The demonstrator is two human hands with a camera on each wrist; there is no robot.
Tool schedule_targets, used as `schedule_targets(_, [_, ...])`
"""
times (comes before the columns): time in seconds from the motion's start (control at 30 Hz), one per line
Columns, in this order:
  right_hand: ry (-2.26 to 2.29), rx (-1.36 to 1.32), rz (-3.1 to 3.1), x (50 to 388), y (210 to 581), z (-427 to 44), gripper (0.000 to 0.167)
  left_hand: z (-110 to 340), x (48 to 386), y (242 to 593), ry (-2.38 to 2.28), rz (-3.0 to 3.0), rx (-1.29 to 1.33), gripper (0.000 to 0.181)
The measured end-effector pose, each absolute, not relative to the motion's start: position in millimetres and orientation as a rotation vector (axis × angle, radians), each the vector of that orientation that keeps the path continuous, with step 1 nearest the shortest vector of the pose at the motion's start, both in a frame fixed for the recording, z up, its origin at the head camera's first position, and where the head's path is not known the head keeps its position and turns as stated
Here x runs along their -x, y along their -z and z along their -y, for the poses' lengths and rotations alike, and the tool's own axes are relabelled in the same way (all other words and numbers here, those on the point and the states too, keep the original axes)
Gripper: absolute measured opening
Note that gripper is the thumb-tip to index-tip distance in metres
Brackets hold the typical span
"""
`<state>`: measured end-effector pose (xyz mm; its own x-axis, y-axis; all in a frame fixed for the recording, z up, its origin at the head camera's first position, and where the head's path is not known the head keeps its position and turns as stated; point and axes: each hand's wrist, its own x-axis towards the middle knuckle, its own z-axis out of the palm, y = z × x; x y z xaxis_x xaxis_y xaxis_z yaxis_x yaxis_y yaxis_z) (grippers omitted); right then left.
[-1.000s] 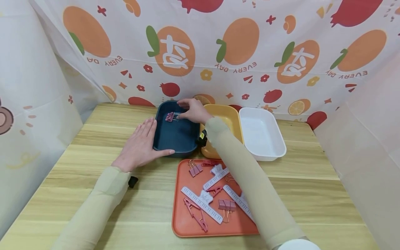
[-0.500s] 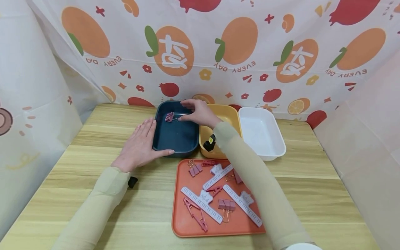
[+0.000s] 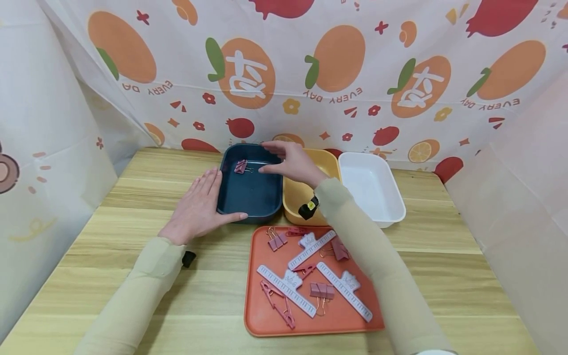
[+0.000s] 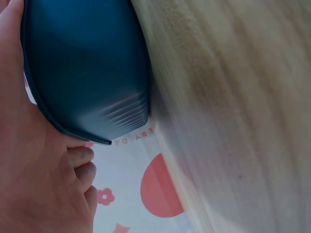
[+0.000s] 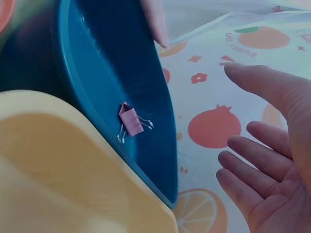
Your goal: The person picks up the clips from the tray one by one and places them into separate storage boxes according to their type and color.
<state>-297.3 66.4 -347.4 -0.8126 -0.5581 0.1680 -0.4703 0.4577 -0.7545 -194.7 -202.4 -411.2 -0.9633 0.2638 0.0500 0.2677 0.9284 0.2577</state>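
Note:
A pink binder clip [image 3: 241, 166] lies in the dark blue bin [image 3: 250, 197], near its back; the right wrist view shows the same binder clip [image 5: 130, 120] with its wire handles spread. My left hand [image 3: 195, 207] rests along the bin's left rim, fingers straight and thumb over the front corner. Above the bin's right rim, my right hand [image 3: 295, 162] hovers with its fingers apart and holds nothing. In the right wrist view that right hand [image 5: 272, 160] shows an empty palm, apart from the clip.
A yellow bin [image 3: 297, 195] and a white bin [image 3: 372, 190] stand in a row to the right of the blue one. In front, an orange tray [image 3: 266, 323] carries ruler clips [image 3: 286, 291], pink binder clips [image 3: 322, 291] and pink clothespins [image 3: 278, 304]. A printed curtain [image 3: 293, 54] hangs behind.
My right hand has drawn back to the right, away from the binder clip, which stays in the blue bin. The right forearm has shifted right, uncovering more of the tray. My left hand stays put.

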Motion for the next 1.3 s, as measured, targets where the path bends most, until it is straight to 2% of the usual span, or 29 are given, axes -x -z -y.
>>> schedule_targets(1.3, [1.478, 1.032, -2.601, 232, 314, -115, 0.068, 203, 194, 414, 0.437, 3.066, 0.406, 0.134])
